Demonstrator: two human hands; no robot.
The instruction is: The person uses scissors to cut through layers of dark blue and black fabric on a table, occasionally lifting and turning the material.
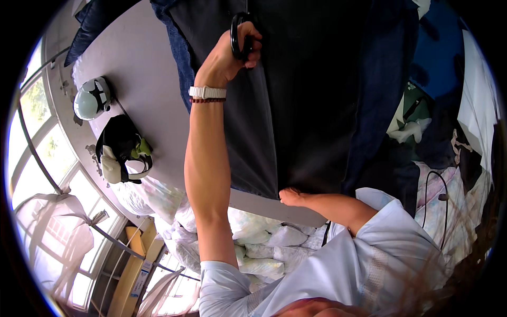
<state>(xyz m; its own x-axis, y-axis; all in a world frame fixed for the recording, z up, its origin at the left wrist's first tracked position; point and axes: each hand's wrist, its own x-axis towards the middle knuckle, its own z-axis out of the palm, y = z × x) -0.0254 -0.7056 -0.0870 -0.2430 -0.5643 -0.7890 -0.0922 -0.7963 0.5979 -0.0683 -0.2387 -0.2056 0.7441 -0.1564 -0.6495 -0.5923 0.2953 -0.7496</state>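
A large black cloth (pixel 311 105) with dark blue denim (pixel 381 79) along its sides lies over the table, a long seam running down it. My left hand (pixel 243 47), at the far part of the cloth, is closed around a black loop-shaped handle (pixel 235 39). What that handle belongs to does not show against the black. A white watch band (pixel 207 93) and a beaded bracelet are on my left wrist. Down at the near edge, where the seam ends, the fingers of my right hand (pixel 290 196) are closed on the black cloth.
On the grey table (pixel 142 58) at left lie a white-and-black rounded device (pixel 92 99) and a black-and-white strapped device (pixel 122 150). Plastic-wrapped bundles (pixel 264 248) pile below the near edge. Blue cloth (pixel 438 58) and a dark cable (pixel 444 211) are at right.
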